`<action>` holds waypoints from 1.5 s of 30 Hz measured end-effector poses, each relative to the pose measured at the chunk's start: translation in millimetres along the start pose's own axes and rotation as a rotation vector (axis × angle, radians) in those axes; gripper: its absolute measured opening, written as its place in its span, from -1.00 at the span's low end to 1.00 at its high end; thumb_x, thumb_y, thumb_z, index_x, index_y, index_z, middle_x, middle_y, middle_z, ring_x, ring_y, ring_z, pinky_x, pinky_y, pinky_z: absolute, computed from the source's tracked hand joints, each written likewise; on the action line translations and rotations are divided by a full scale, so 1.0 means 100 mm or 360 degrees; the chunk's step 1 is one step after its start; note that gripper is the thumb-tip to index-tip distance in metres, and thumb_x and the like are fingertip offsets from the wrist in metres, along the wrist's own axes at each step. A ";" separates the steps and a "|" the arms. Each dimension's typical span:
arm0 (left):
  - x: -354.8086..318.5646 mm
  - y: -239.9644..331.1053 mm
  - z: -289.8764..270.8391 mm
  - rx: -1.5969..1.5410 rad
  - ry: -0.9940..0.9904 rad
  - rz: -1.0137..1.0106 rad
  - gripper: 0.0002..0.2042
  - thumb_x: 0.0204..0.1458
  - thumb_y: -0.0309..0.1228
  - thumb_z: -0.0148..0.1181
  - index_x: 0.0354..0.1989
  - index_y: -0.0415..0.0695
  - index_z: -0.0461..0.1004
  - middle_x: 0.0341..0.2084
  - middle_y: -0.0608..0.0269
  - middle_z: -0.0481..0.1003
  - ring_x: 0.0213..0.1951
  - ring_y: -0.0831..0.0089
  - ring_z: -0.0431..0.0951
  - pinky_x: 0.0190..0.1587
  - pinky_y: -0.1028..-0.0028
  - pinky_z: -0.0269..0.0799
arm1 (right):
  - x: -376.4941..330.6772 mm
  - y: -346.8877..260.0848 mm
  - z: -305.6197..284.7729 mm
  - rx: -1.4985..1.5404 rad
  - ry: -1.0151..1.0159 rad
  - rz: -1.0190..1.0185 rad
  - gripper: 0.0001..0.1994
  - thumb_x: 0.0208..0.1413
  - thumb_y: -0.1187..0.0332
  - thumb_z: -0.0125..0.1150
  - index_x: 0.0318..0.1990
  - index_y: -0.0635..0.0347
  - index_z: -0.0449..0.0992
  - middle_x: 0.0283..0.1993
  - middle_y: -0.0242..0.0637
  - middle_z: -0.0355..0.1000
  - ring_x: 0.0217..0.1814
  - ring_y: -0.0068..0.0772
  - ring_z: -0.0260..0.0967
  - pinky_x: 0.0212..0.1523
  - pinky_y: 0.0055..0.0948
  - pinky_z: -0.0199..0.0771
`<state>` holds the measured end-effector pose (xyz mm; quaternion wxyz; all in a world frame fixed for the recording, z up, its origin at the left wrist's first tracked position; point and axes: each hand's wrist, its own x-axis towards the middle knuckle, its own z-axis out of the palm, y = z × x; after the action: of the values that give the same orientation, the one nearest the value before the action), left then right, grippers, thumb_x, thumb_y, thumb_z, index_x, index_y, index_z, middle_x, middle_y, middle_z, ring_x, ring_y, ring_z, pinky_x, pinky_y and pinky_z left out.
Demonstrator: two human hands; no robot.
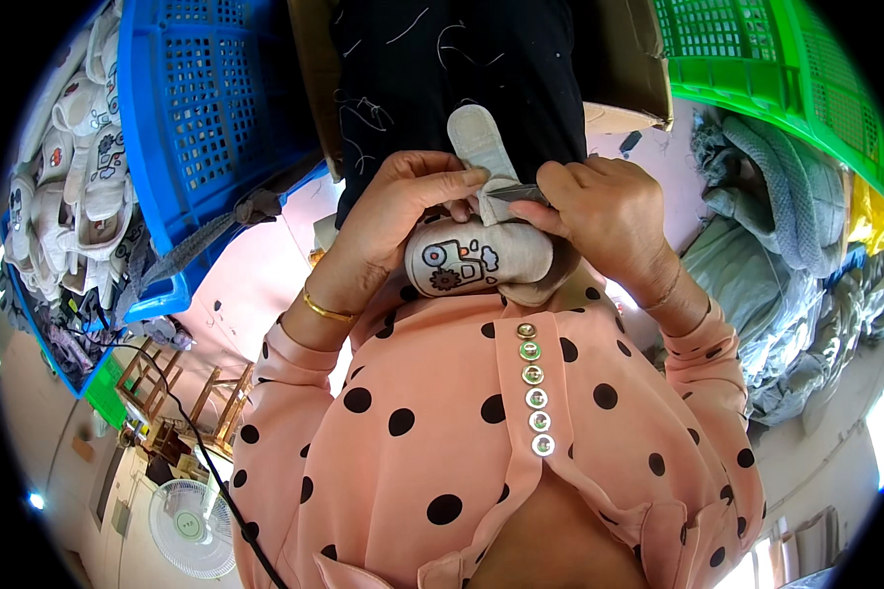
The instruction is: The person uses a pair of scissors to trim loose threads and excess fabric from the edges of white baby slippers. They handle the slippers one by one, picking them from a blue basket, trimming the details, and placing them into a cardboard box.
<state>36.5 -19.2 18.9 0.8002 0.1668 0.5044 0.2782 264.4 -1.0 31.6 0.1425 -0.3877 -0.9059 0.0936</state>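
A small beige cloth shoe (pixel 476 257) with a train embroidered on its toe lies sideways over my lap. Its pale strap (pixel 481 137) stands up, pointing away from me. My left hand (pixel 417 191) is closed, pinching the shoe's fabric at the base of the strap between thumb and fingers. In my right hand (pixel 599 201) is a small pointed metal blade (pixel 514 192), like that of thread snips; its handle is hidden in the closed fingers. The blade's tip rests by the strap's base, close to my left fingertips.
A blue plastic crate (pixel 206 108) stands at the left, with many similar shoes (pixel 83 147) piled beyond it. At the right are a green crate (pixel 732 49) and heaped grey-green cloth (pixel 776 196). A cardboard box (pixel 627 59) sits past my dark-trousered legs, which have loose threads on them.
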 end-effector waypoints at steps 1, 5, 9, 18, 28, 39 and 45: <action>0.00 -0.01 0.00 -0.0010 -0.0003 -0.0002 -0.81 0.03 -0.36 0.33 -0.32 -0.26 0.60 -0.53 0.29 0.52 -0.49 0.62 0.48 -0.39 0.66 0.45 | 0.00 0.00 0.01 0.0011 0.0008 -0.0003 -0.59 -0.02 -0.05 0.29 -0.58 0.00 0.30 -0.69 -0.49 0.22 -0.63 -0.46 0.28 -0.64 -0.48 0.29; 0.02 -0.01 -0.01 -0.0005 -0.0005 0.0006 -0.81 0.03 -0.36 0.32 -0.33 -0.26 0.60 -0.53 0.29 0.52 -0.49 0.63 0.48 -0.40 0.67 0.44 | -0.03 0.04 0.05 0.0286 -0.0011 0.0157 -0.60 0.02 -0.04 0.27 -0.59 0.01 0.31 -0.69 -0.45 0.24 -0.65 -0.41 0.30 -0.64 -0.45 0.30; 0.00 0.01 0.00 -0.0065 0.0008 -0.0036 -0.80 0.03 -0.35 0.34 -0.33 -0.26 0.60 -0.53 0.30 0.52 -0.48 0.63 0.49 -0.37 0.68 0.42 | 0.00 0.08 0.02 0.0294 -0.0023 0.0099 -0.59 0.03 -0.03 0.26 -0.58 0.04 0.32 -0.69 -0.43 0.25 -0.65 -0.38 0.31 -0.64 -0.42 0.30; 0.01 0.01 0.01 0.0023 0.0021 -0.0006 -0.77 0.02 -0.33 0.35 -0.31 -0.27 0.60 -0.52 0.27 0.54 -0.47 0.62 0.50 -0.37 0.68 0.42 | 0.02 0.06 0.00 0.0162 -0.0055 0.0006 -0.60 -0.01 -0.03 0.29 -0.57 0.03 0.32 -0.69 -0.45 0.23 -0.63 -0.42 0.31 -0.62 -0.43 0.30; 0.02 -0.01 0.00 0.0019 0.0031 -0.0030 -0.78 0.02 -0.35 0.35 -0.30 -0.28 0.61 -0.51 0.25 0.56 -0.47 0.61 0.51 -0.37 0.68 0.43 | 0.01 -0.03 0.00 0.0151 -0.0055 0.0107 -0.59 -0.01 -0.04 0.29 -0.58 0.03 0.32 -0.68 -0.43 0.26 -0.62 -0.38 0.33 -0.63 -0.39 0.30; 0.00 0.07 0.03 0.0313 -0.0103 0.0209 -0.80 0.12 -0.32 0.29 -0.31 -0.25 0.59 -0.47 0.30 0.56 -0.42 0.63 0.50 -0.28 0.66 0.43 | 0.12 0.26 0.07 0.1909 -0.0702 0.0764 -0.63 0.18 0.14 0.24 -0.24 0.38 0.54 -0.44 -0.30 0.46 -0.35 -0.66 0.34 -0.30 -0.57 0.40; -0.11 0.12 0.14 0.0504 0.0111 0.0634 -0.82 0.06 -0.42 0.34 -0.24 -0.24 0.55 -0.36 0.30 0.56 -0.32 0.61 0.56 -0.26 0.61 0.49 | 0.20 0.23 0.08 0.2187 -0.0754 0.1119 -0.74 0.18 0.28 0.22 -0.21 0.37 0.57 -0.39 -0.44 0.47 -0.33 -0.75 0.30 -0.28 -0.64 0.38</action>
<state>42.6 -16.3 39.5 0.6757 0.3765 0.5262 0.3534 264.1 29.0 21.7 0.1156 -0.4456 -0.4770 0.7487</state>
